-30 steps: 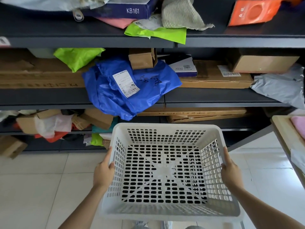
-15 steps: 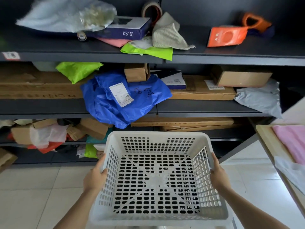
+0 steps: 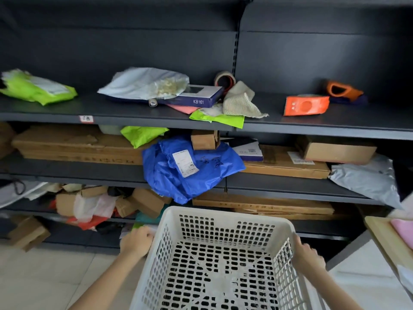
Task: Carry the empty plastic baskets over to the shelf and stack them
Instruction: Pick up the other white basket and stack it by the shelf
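Note:
I hold an empty white plastic basket [image 3: 225,222] with slotted walls in front of me, low in the head view. My left hand [image 3: 137,241] grips its left rim and my right hand [image 3: 307,253] grips its right rim. The basket's near end runs off the bottom of the frame. Ahead stands a dark metal shelf unit [image 3: 156,120] with several levels, its far rim close to the basket's front edge.
The shelves carry parcels: a blue bag [image 3: 190,168], green bags [image 3: 38,90], a KB161 box [image 3: 196,99], an orange pouch [image 3: 306,106], flat cartons [image 3: 76,146] and small boxes [image 3: 145,201]. A wooden table corner [image 3: 384,233] juts in at right. Pale floor tiles lie below left.
The view has tilted upward, showing the upper shelf and its back wall. The basket sits lower in the frame, still held by both hands, closer to the shelf.

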